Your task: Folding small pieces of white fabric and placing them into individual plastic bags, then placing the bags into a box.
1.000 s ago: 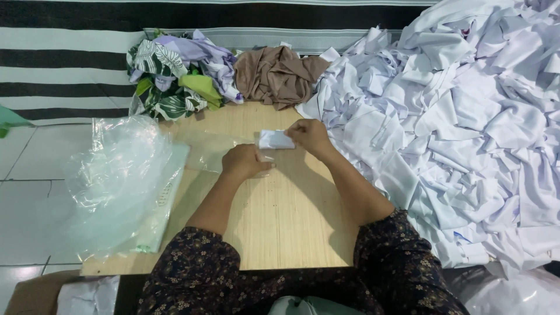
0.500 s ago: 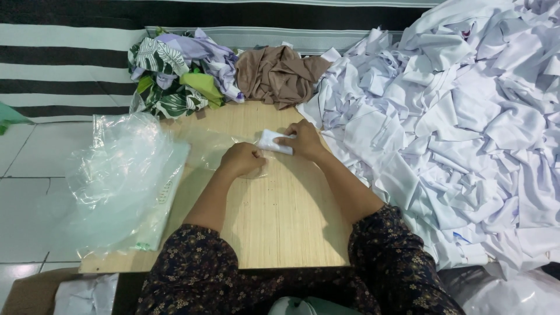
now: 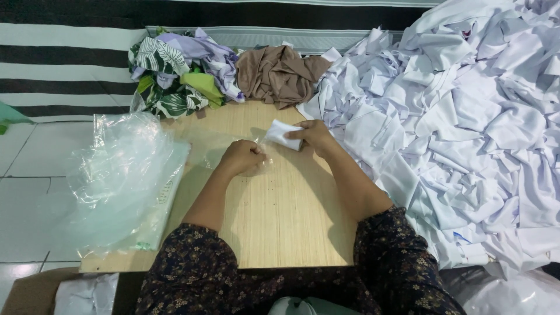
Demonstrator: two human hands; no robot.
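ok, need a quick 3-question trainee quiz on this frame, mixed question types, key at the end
1. Multiple choice: what does the right hand hold?
A. a small folded white cloth piece
B. a pair of scissors
C. a green leaf-print rag

2. True or false: the brown cloth bundle lies at the far edge of the wooden table, between the leaf-print fabric pile and the big white cloth heap.

3. Short answer: what is the left hand closed on?

Key
1. A: the white piece sits in that hand's grip, just above the table.
2. True.
3. A small clear plastic bag lying on the table; the larger crumpled plastic sheet hangs over the table's left edge.
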